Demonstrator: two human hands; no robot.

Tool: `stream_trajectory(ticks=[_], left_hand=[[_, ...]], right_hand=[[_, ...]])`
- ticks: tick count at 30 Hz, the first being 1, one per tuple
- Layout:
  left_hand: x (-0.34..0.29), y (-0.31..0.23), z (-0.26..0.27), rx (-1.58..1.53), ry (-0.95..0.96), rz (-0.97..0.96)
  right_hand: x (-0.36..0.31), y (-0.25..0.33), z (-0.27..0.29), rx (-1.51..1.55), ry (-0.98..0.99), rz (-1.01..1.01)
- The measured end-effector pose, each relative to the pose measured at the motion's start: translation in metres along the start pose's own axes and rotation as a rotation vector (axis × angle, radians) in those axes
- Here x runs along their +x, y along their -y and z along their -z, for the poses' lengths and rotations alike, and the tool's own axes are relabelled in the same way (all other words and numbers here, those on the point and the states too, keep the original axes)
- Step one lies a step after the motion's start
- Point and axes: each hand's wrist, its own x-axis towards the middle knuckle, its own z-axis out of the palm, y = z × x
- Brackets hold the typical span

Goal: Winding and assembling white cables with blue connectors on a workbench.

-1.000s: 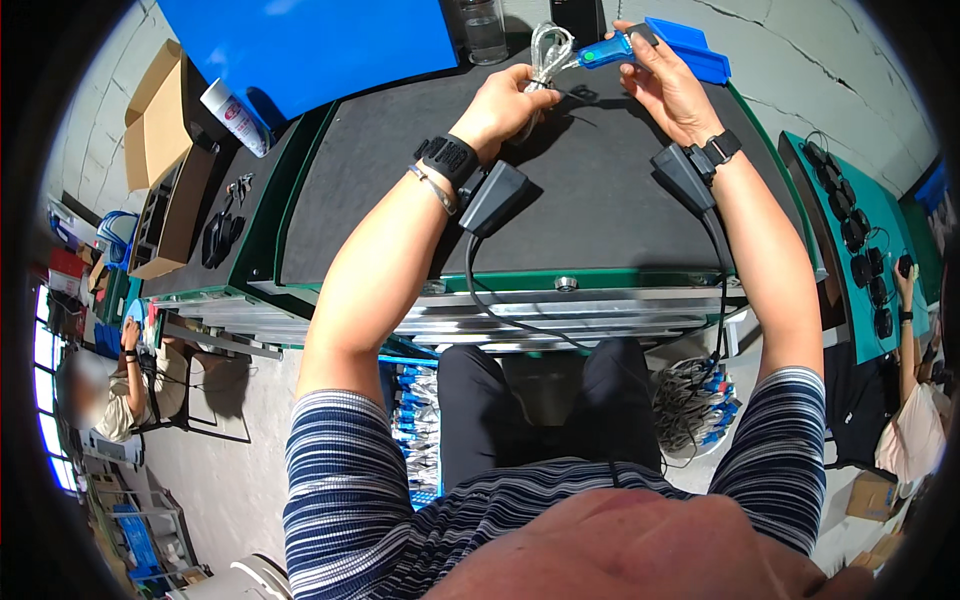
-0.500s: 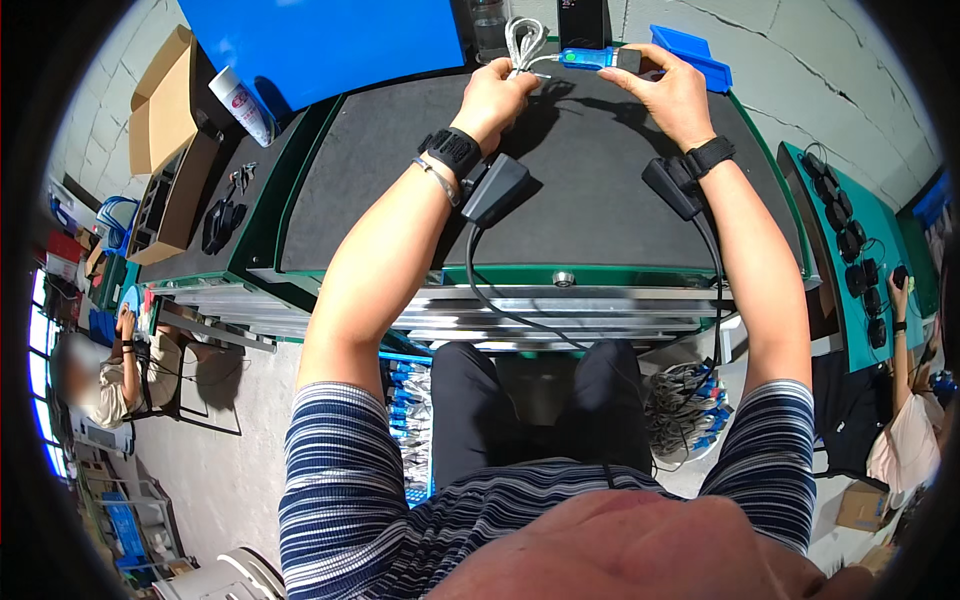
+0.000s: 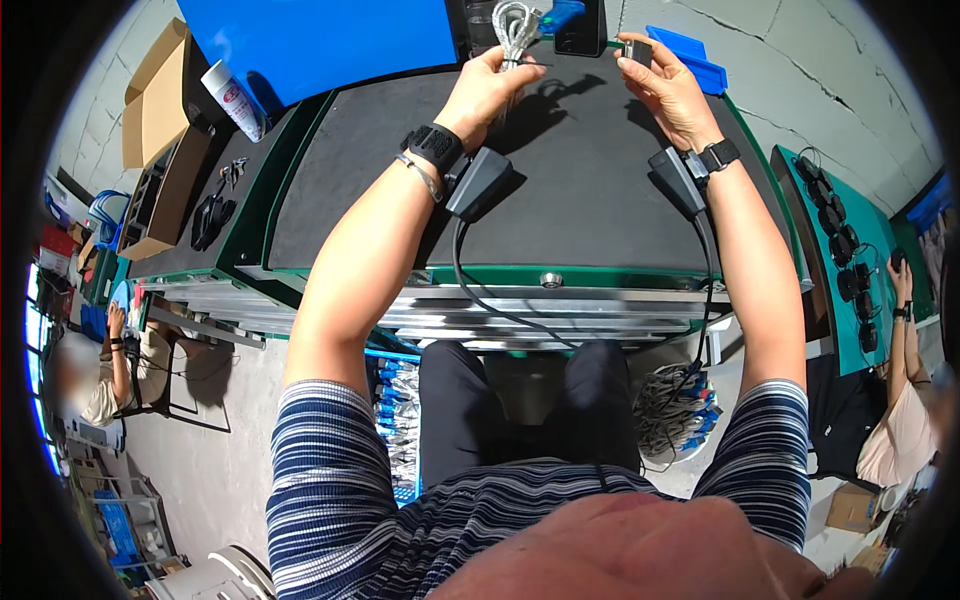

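My left hand (image 3: pixel 485 98) is closed on a coiled pale grey cable (image 3: pixel 515 32), gripping the bundle near a dark tie. The cable's translucent blue plug (image 3: pixel 562 15) sticks out to the right of the coil. Across from it, my right hand (image 3: pixel 672 92) pinches a small dark rectangular block (image 3: pixel 637 52) between thumb and fingers; its exact kind cannot be made out. A gap separates the block from the blue plug. Both hands are raised over the far part of the dark bench mat (image 3: pixel 600 190).
Behind the hands stand a black upright device (image 3: pixel 580 30) and a blue tray (image 3: pixel 690 62). A blue panel (image 3: pixel 320 45), spray can (image 3: pixel 235 100) and open carton (image 3: pixel 158 130) are left. Cables fill a blue crate (image 3: pixel 398 430) and a bucket (image 3: pixel 678 410) below. People work at both sides.
The blue plug and the dark block, end to end before, are now apart. The plug has swung up beside the coil. My left hand has tilted the cable bundle upright.
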Motion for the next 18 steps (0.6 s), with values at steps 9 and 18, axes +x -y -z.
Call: stream_trajectory(ticks=[9,18], left_hand=[[-0.002,-0.002,-0.006,0.213,0.228,0.069],[-0.004,-0.007,-0.005,0.204,0.133,0.042]], right_hand=[[0.003,-0.003,0.010,0.145,-0.032,-0.016],[0.002,0.000,0.011,0.083,0.026,0.014]])
